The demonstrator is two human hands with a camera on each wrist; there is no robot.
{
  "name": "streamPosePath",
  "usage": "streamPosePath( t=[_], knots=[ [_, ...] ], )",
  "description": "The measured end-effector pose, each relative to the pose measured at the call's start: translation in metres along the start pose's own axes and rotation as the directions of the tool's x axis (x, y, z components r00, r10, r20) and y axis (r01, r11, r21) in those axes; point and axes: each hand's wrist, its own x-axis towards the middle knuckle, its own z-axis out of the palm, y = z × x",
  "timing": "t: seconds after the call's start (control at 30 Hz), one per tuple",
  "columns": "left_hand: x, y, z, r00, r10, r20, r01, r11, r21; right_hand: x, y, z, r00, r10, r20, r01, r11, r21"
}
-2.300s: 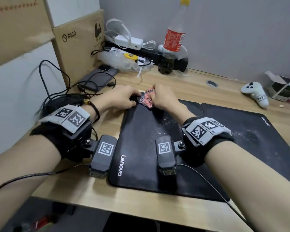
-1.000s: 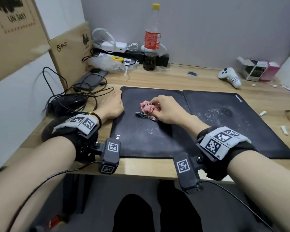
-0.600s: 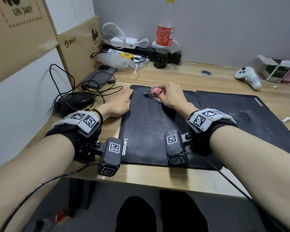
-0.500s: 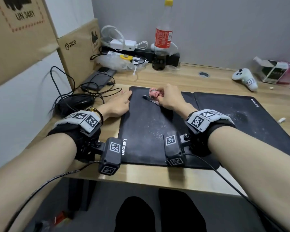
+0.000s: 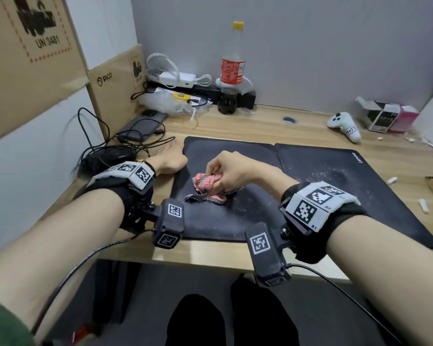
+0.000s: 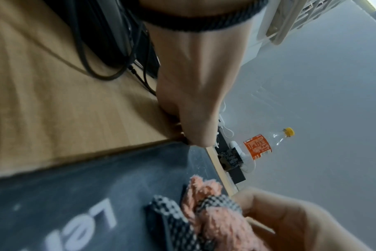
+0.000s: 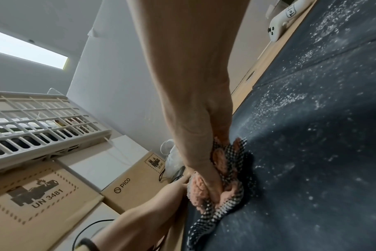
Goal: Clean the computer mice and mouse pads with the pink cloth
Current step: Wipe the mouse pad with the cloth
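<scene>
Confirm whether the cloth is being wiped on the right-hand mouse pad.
No, the right hand grips the bunched pink cloth on the left black rectangular mouse pad.

Head view above; blurry wrist views beside pad [image 5: 225, 221]

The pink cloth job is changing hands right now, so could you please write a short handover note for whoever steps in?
Right hand: grips the bunched pink cloth on the left mouse pad, about mid-pad.
Left hand: lies at that pad's left edge, at the far corner; holds nothing that can be seen.
Right mouse pad: butts against the left pad and carries white specks.
Black mouse: sits among cables left of the pads.
Done: nothing finished; faint specks remain on the left pad.
Left: finish the left pad, wipe the right pad, then the mouse. Only one mouse is in view.
</scene>
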Motion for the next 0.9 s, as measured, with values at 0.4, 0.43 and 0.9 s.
streamPosePath(
  t=[0.4, 0.43, 0.9],
  knots=[
    [-0.009, -0.007, -0.015, 0.985, 0.103, 0.136, -0.106, 0.994, 0.02, 0.095, 0.002, 0.005, 0.93, 0.095, -0.355, -0.093, 0.995, 0.02],
    [-0.009, -0.007, -0.016, 0.985, 0.1, 0.139, -0.104, 0.994, 0.026, 0.099, 0.002, 0.004, 0.929, 0.085, -0.359, -0.086, 0.996, 0.012],
    [-0.009, -0.006, -0.003, 0.995, 0.102, 0.007, -0.102, 0.995, -0.009, 0.045, -0.018, 0.019, 0.973, 0.0, -0.232, -0.024, 0.995, -0.101]
  ],
)
